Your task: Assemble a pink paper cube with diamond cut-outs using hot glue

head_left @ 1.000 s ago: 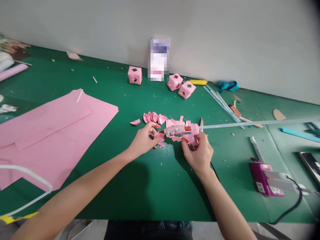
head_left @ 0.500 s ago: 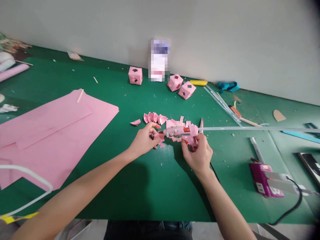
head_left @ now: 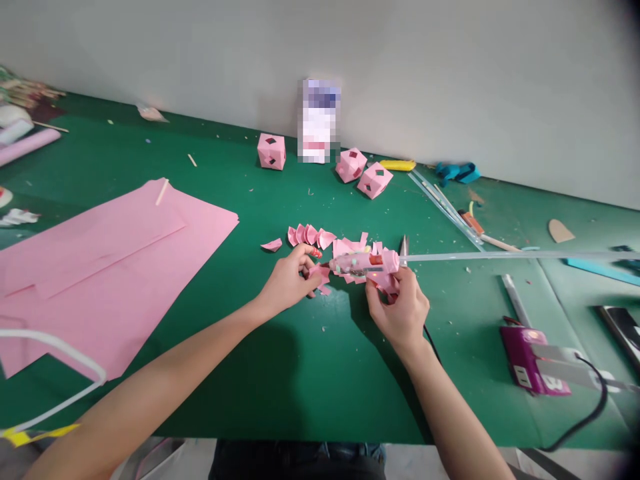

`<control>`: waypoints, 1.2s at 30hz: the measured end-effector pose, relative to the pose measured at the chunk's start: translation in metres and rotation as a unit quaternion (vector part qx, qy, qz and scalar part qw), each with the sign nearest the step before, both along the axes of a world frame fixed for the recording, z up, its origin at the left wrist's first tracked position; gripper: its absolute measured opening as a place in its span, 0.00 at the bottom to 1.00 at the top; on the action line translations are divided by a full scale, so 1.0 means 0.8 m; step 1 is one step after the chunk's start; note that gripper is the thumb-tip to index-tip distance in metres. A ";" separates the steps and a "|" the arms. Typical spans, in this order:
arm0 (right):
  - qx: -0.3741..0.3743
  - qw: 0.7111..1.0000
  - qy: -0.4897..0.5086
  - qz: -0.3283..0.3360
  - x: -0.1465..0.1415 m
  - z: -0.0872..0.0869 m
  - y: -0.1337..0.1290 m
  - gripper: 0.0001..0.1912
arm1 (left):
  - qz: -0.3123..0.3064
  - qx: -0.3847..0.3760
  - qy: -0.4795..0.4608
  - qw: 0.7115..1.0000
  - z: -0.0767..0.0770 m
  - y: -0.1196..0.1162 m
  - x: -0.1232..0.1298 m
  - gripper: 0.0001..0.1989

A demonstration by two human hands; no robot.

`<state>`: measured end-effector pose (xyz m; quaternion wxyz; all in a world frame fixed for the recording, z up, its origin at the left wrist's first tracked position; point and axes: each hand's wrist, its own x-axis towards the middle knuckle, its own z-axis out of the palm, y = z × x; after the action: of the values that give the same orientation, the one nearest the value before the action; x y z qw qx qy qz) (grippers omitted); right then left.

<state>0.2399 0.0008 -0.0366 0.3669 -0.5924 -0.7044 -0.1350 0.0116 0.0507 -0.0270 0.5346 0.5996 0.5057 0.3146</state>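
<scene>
"Pink paper piece (head_left: 319, 274), pinched in the left hand (head_left: 287, 279) over the green counter (head_left: 270, 393), right by the tip of the glue gun (head_left: 363, 263)!"

"And the right hand (head_left: 401, 310)?"

"Gripping the glue gun's handle! Paper looks light, easily creased; I'd hold an edge gently, clear of that probably hot tip."

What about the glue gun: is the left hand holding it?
No: the right hand holds the glue gun, while the left hand holds a small pink paper piece.
</scene>
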 end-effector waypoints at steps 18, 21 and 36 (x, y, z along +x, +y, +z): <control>0.009 1.000 0.001 0.001 0.003 0.001 -0.001 0.12 | 0.003 0.015 0.006 1.000 -0.006 0.000 0.000 0.14; 0.008 1.000 -0.002 -0.001 0.001 0.001 -0.001 0.12 | 0.004 0.010 0.003 1.000 -0.005 0.000 0.000 0.15; 0.001 1.000 0.000 0.001 -0.001 0.000 -0.001 0.12 | -0.001 0.016 0.011 1.000 -0.004 -0.001 0.000 0.14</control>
<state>0.2394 0.0004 -0.0363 0.3678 -0.5914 -0.7047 -0.1352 0.0119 0.0502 -0.0300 0.5199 0.6121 0.5057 0.3152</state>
